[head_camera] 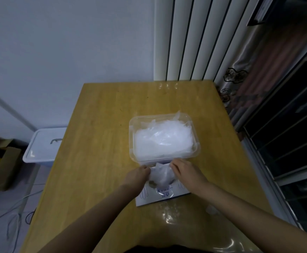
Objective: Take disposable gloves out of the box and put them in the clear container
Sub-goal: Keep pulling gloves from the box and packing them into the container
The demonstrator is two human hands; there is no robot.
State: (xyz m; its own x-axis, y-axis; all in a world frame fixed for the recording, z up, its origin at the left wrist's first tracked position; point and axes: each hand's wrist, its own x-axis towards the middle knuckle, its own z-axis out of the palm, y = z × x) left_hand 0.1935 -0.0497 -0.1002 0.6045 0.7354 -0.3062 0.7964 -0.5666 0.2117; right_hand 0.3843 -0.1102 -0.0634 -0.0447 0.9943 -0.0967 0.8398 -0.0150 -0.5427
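Clearly the wad of gloves [162, 175] is thin, filmy plastic: nearly weightless, limp and likely to cling to itself, so it should crumple rather than keep a shape, and it may drag neighbouring sheets along when pulled. It stands puffed up out of the opening in the top of the box [167, 195], between the two hands and just in front of the near wall of the clear container [130, 136]. The left hand [138, 175] has its fingers curled against the wad's left side and seems to pinch it there. The right hand [185, 170] curls over the upper right edge and pinches likewise, though its fingertips are hidden behind the film. A hold low down near the opening, gathering the whole bunch, looks the better one, since a grip on a loose tip would probably free only one sheet or stretch it. The box lies flat on the wooden table [103, 125]; being light cardboard, it could lift with the wad unless one hand steadies it. Beyond it, the clear container is already piled with a heap of gloves [163, 141] up to its rim, so more will probably need pressing down. A white lidded bin [43, 145] stands on the floor to the left.
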